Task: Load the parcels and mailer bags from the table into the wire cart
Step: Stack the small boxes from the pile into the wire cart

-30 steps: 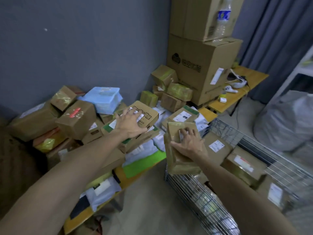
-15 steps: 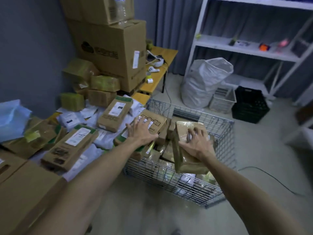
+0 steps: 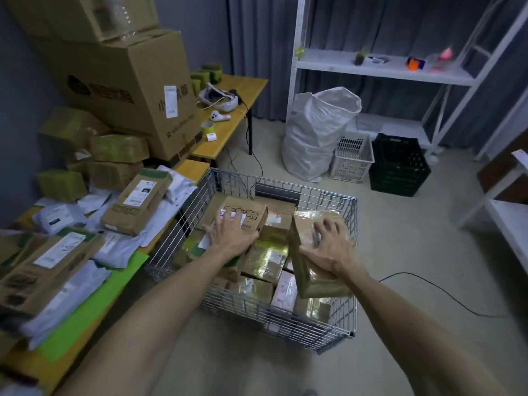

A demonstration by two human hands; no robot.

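Note:
The wire cart (image 3: 353, 252) stands on the floor beside the table and holds several taped cardboard parcels. My left hand (image 3: 228, 234) grips a brown printed box (image 3: 254, 218) over the cart's left half, fingers spread across its top. My right hand (image 3: 328, 247) grips a tape-wrapped brown parcel (image 3: 317, 278), held tilted above the cart's right side. On the table (image 3: 94, 298) at the left lie more parcels, such as a long labelled box (image 3: 137, 202), and white mailer bags (image 3: 71, 292).
Big stacked cartons (image 3: 125, 81) stand at the table's back. Behind the cart are a white woven sack (image 3: 317, 132), a white basket (image 3: 351, 157) and a black crate (image 3: 398, 165) under white shelving (image 3: 383, 70). A black cable (image 3: 440, 290) runs along the floor at right.
Both hands have carried their parcels from over the table pile rightward to above the cart. The view has swung right with them, and both parcels now sit lower over the cart.

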